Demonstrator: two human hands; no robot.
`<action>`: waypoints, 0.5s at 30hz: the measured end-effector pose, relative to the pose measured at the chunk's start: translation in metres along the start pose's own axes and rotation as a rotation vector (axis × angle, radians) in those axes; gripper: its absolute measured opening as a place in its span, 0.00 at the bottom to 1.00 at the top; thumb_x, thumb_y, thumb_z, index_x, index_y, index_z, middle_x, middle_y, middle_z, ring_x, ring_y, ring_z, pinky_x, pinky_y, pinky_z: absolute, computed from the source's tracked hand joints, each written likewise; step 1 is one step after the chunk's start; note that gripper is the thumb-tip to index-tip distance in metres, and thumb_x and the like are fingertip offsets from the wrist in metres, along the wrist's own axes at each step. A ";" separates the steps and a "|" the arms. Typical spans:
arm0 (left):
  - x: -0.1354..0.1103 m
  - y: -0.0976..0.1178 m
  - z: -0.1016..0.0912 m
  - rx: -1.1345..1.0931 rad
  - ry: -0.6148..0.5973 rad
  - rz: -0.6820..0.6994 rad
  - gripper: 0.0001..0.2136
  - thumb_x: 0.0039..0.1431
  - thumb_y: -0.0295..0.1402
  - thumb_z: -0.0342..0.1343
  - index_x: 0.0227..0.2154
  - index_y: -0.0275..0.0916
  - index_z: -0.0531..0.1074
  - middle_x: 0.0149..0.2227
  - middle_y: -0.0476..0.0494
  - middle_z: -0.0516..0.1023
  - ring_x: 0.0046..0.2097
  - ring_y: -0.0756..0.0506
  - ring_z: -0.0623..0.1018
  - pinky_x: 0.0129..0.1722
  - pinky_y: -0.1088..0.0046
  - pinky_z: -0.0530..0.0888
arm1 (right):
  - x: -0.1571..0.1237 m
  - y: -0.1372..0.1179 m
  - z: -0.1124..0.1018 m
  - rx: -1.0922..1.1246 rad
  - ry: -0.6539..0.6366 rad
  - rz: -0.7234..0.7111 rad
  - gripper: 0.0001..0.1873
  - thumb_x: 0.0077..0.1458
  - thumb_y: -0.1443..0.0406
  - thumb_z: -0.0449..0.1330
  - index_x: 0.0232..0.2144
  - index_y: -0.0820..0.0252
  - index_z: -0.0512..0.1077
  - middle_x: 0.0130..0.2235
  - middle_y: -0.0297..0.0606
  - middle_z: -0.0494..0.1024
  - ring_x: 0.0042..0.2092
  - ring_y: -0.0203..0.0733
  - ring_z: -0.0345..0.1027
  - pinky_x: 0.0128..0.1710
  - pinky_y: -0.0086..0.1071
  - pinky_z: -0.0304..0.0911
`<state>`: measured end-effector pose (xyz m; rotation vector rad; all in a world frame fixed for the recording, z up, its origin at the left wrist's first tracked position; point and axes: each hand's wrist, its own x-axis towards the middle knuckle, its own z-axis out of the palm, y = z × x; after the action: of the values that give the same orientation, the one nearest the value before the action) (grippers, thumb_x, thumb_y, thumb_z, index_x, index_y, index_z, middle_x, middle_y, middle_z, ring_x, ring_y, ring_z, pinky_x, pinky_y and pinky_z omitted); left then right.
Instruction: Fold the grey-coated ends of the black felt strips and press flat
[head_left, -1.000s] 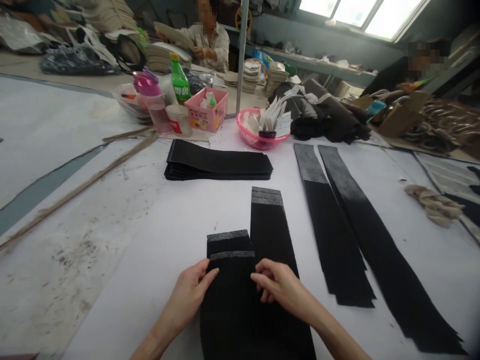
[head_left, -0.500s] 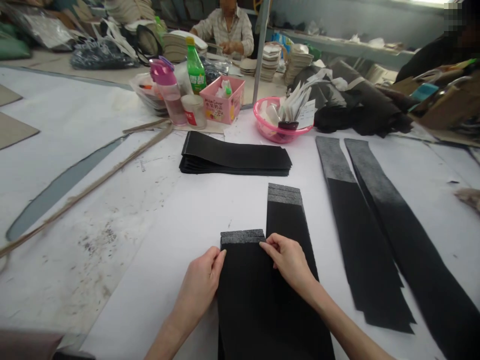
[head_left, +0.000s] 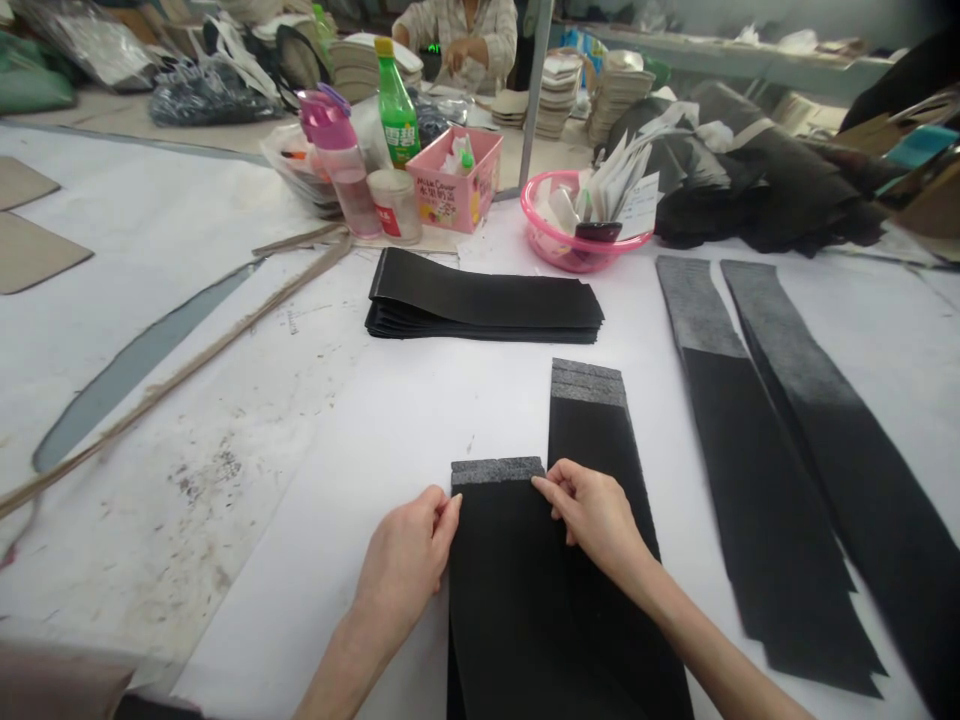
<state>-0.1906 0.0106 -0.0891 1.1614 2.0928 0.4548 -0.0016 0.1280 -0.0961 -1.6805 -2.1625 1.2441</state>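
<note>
**Fig.** Top strip being squared on its pile, head view. The near pile of black strips (head_left: 517, 600) is lying on the white table (head_left: 360, 420) directly in front of the person. Its grey end band (head_left: 497, 470) is pointing away, and its R side is lying against a second pile (head_left: 592, 430) that reaches further out.

The L hand (head_left: 409, 560) is being held against the pile's L edge, fingers loosely curled, tips touching the edge, nothing gripped. The R hand (head_left: 596, 515) is being set on the far R corner, just below the grey band, w/ forefinger & thumb extended and the other fingers curled. Whether the corner is pinched or only pressed cannot be told.

Step in hand, as judged: the top strip is being lined up w/ those beneath, far ends flush. The next move, as judged, calls for both side edges to be checked & the strip flattened w/o the lower layers being dragged.

Also shown: crosswise stack of strips (head_left: 484, 300), two long strips (head_left: 750, 450) at R, pink basket (head_left: 559, 245), pink box (head_left: 457, 195), green bottle (head_left: 396, 110), and a co-worker (head_left: 465, 30) at the far side.
</note>
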 end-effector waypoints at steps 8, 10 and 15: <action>0.004 -0.003 0.003 -0.068 -0.029 -0.049 0.20 0.64 0.48 0.39 0.23 0.41 0.60 0.15 0.55 0.68 0.14 0.52 0.68 0.18 0.78 0.60 | 0.002 -0.002 -0.002 -0.043 -0.019 0.002 0.19 0.58 0.52 0.54 0.22 0.56 0.67 0.18 0.23 0.73 0.15 0.30 0.64 0.24 0.25 0.57; 0.004 -0.004 0.003 -0.068 -0.034 -0.058 0.20 0.64 0.49 0.39 0.23 0.41 0.61 0.15 0.55 0.69 0.13 0.52 0.68 0.17 0.78 0.60 | 0.002 -0.003 -0.001 -0.048 -0.019 0.008 0.19 0.58 0.52 0.54 0.22 0.56 0.67 0.18 0.23 0.73 0.15 0.30 0.64 0.24 0.25 0.57; 0.006 -0.004 0.004 -0.058 -0.040 -0.065 0.20 0.64 0.49 0.39 0.23 0.41 0.61 0.14 0.55 0.68 0.13 0.52 0.67 0.16 0.79 0.59 | 0.003 -0.002 -0.001 -0.058 -0.027 0.006 0.19 0.58 0.52 0.54 0.22 0.56 0.67 0.18 0.24 0.74 0.16 0.30 0.65 0.24 0.25 0.57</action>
<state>-0.1929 0.0135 -0.0969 1.0580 2.0623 0.4551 -0.0036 0.1312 -0.0952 -1.7032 -2.2310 1.2245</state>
